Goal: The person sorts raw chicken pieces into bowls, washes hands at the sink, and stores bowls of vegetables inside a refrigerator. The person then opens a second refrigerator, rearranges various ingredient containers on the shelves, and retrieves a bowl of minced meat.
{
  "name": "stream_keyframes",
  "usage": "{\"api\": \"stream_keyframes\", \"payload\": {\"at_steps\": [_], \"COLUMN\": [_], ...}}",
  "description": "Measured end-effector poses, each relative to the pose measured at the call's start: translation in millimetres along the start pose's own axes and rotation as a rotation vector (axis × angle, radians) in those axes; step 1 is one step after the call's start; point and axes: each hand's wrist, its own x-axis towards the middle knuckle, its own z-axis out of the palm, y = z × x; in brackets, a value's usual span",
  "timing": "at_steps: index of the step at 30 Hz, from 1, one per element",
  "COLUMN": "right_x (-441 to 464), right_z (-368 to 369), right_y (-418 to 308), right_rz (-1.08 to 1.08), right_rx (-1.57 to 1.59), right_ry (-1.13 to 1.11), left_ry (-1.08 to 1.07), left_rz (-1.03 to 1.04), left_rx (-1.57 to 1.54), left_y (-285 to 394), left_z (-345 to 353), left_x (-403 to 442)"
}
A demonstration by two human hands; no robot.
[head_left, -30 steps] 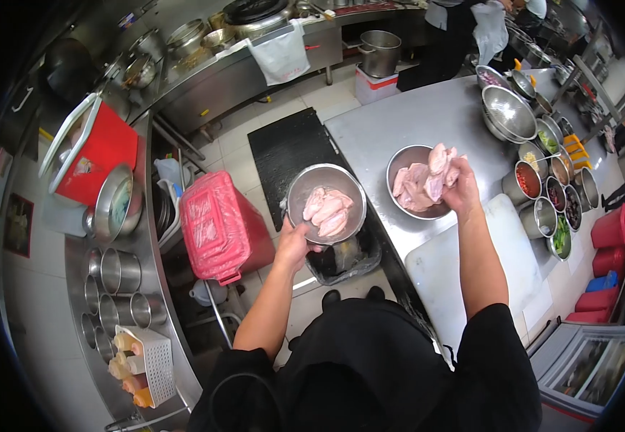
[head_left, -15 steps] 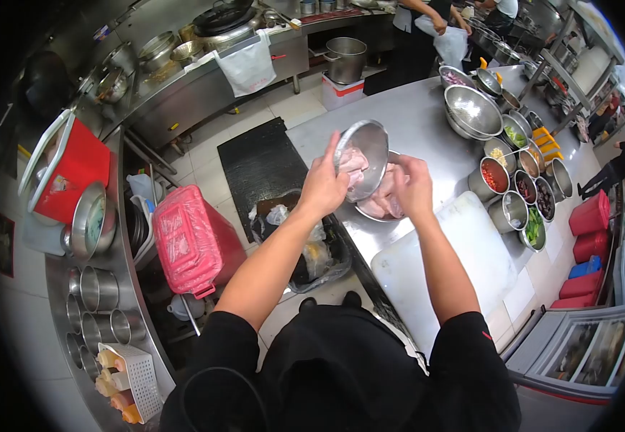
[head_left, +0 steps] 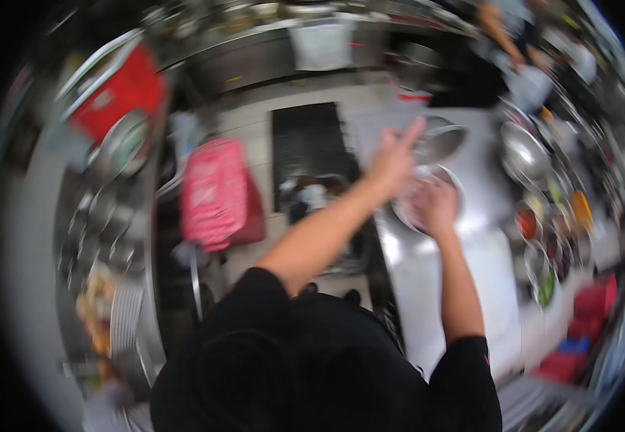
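Apparently, your left grip [head_left: 393, 163] holds the tilted bowl [head_left: 442, 144] at 12 o'clock from the resting bowl [head_left: 455, 187], likely leaving room for your right grip [head_left: 439, 204] at the latter's pink meat [head_left: 412, 202]; right clasp: cannot tell, blurred.

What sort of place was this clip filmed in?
Most likely a commercial kitchen, though the picture is blurred: a broad metal table, a white board lying on it, and several metal bowls, one tilted at the left hand.
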Motion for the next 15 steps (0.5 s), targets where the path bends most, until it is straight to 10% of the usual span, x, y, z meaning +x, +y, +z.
{"api": "stream_keyframes", "payload": {"at_steps": [4,7,15], "right_x": [10.4,21.9,49.5], "right_z": [-23.6,-23.0,-19.5], "right_y": [-5.3,8.6,-20.8], "right_rz": [0.438,0.881,0.561], "right_rx": [0.457,1.543,2.21], "right_ry": [0.113,0.214,-0.293], "left_ry": [0.072,0.072,0.199], "left_rz": [-0.578,-0.786,-0.821], "left_rx": [-0.779,-1.106,-1.247], "left_y": [-22.8,-54.9,-93.1], "left_z": [-3.9,4.3,-34.8], "left_x": [-6.6,-20.4,-102.6]}}
